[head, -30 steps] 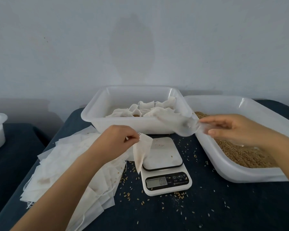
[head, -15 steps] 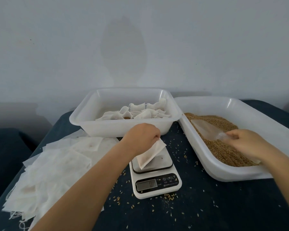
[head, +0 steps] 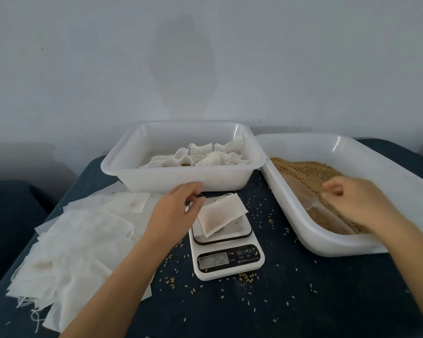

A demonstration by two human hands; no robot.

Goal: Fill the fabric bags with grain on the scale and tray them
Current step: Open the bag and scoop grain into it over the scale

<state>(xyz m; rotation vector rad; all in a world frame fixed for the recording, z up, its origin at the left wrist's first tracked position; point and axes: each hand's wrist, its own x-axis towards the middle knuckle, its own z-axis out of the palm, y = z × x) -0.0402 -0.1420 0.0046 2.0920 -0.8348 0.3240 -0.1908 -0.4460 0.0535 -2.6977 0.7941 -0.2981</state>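
i've just laid the fabric bag [head: 221, 214] on the scale [head: 226, 250]; left hand [head: 178, 211] loosens beside it, right hand [head: 357, 203] blurred, grip unclear; weighing next.

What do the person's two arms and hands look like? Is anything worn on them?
Both forearms are bare, with no sleeves in view. The left hand and right hand wear no gloves, and no rings, watch or bracelet can be seen. The right hand is motion-blurred.
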